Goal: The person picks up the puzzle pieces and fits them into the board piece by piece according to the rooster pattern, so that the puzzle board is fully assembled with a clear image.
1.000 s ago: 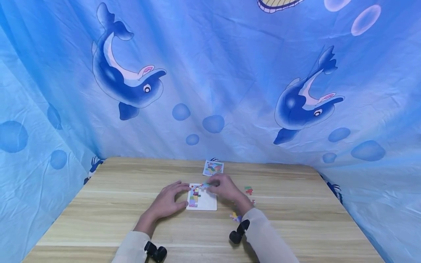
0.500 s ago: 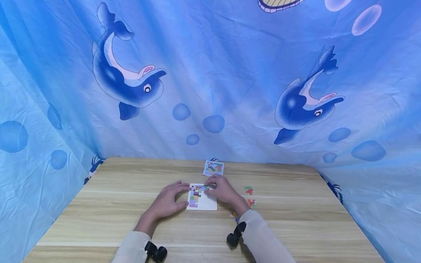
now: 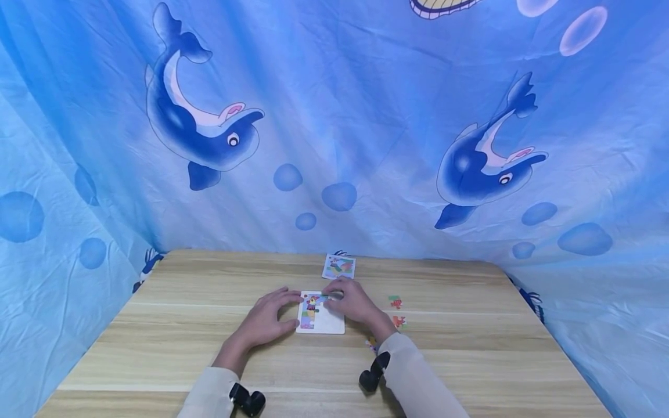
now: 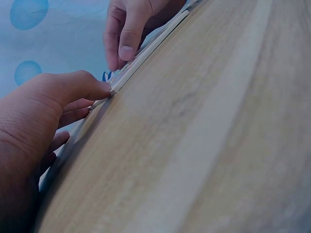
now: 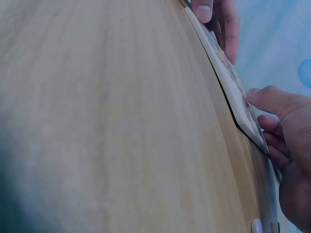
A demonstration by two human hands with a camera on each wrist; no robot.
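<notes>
Since a second ago, the right hand (image 3: pixel 355 299) is shifting slightly left and nearer. The left hand (image 3: pixel 269 316) is spreading along the left edge of one squarish board (image 3: pixel 330 320), lying between both hands; the right is apparently pinching one piece (image 3: pixel 322 299) toward the far edge. One card (image 3: pixel 340 267) is lying farther; three loose pieces (image 3: pixel 399 321) are showing right, nearer the right hand.

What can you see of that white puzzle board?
The puzzle board is thin, white and roughly square, with rounded corners, possibly cardboard. Colourful pieces cover its left side and part of its far side; the rest in view is bare. It lies flat on the wood-grained table. The left hand touches its left edge; the right hand is over its far right part.
</notes>
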